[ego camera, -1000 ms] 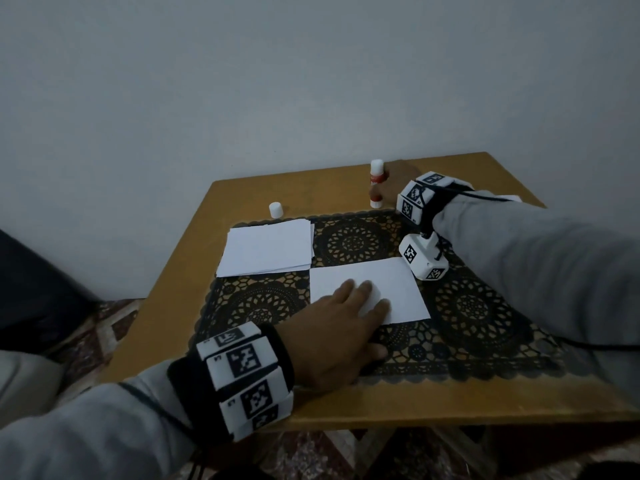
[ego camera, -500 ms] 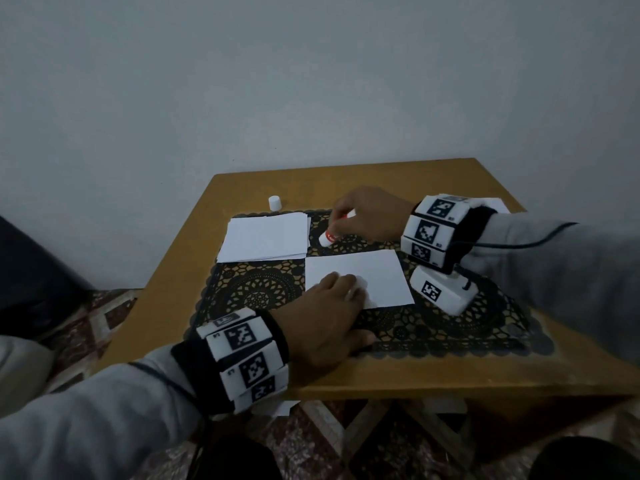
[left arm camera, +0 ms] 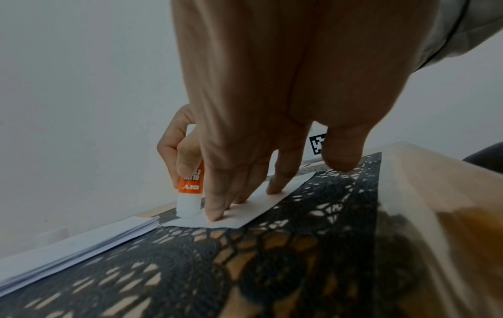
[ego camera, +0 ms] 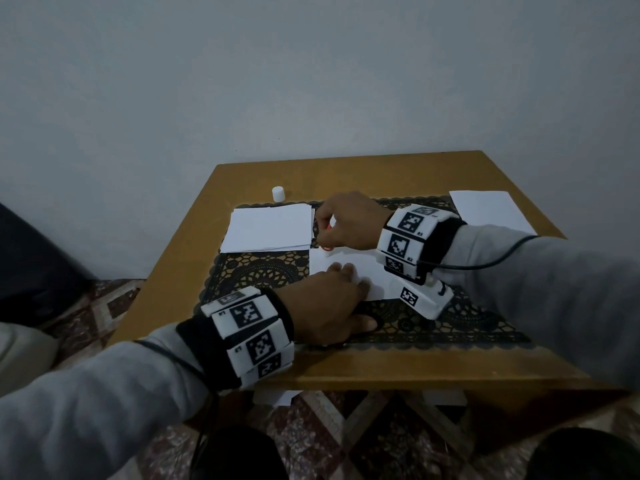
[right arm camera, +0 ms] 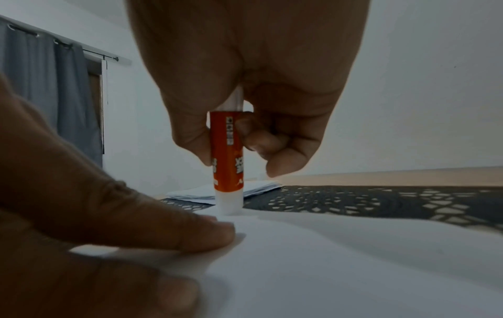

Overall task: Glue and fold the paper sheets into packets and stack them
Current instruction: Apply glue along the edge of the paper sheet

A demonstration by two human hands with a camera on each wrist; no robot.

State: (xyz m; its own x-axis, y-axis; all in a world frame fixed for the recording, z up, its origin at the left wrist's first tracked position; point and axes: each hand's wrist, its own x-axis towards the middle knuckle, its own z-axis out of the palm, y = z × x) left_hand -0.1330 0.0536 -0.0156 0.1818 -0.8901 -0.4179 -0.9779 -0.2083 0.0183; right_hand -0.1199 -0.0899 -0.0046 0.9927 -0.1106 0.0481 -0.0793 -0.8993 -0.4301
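Orange-and-white, the glue stick (right arm camera: 227,163) stands nearly upright in the right hand (ego camera: 349,220), whose thumb and curled fingers are wrapped round its barrel, with the white tip down on the paper sheet (ego camera: 374,271) at its far-left corner, the corner nearest the stack of blank sheets (ego camera: 270,228). That sheet lies on the black lace mat (ego camera: 263,275) in the middle of the tabletop (ego camera: 346,171), its long edges running left to right across the person's front. The left hand (ego camera: 329,303) lies flat on the sheet's near-left part, fingers straight and spread, fingertips (left arm camera: 215,213) pressing the paper onto the mat just beside the glue tip, so the two hands sit close together at the sheet's left end. From the tip, the sheet stretches away to the right along its far long edge and toward the person along its short left edge; I judge the coming stroke must run along one of those edges, and the frames do not say which. Running rightward keeps the stick clear of the pinning fingers, while a pull toward the near edge would meet them almost at once. The right hand alone is placed for the stroke; the left only anchors. A small white cap (ego camera: 278,194) stands near the tabletop's far-left part, beyond the stack, and another white sheet (ego camera: 485,209) lies toward the far-right corner.
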